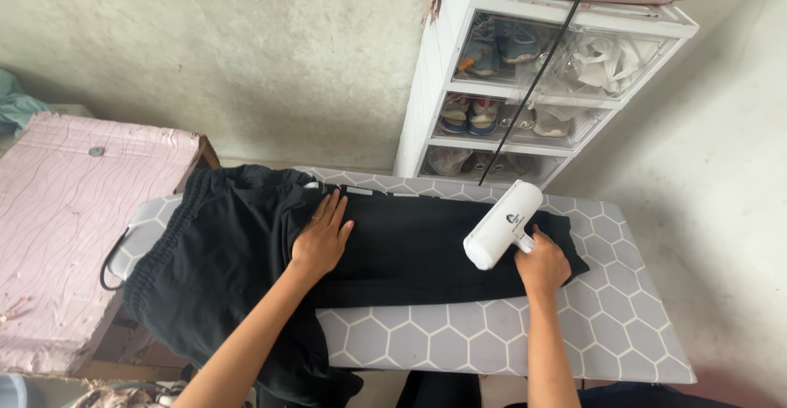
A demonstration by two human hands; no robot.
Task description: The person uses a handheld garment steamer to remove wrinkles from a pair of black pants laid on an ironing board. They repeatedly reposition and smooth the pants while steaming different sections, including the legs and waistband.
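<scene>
- Left hand (pixel 321 240) is pressing flat, fingers spread, on the black trousers (pixel 393 248), keeping the cloth taut.
- Right hand (pixel 541 265) is gripping the white steamer (pixel 503 224), its head resting on the trouser leg just beside that hand.

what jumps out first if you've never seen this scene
The black garment spread over the hexagon-patterned ironing board at centre draws the eye first. The left hand lies flat on it, while the right hand grips a white handheld steamer near the cloth's right end. Behind stands a white shelf unit with shoes.
</scene>
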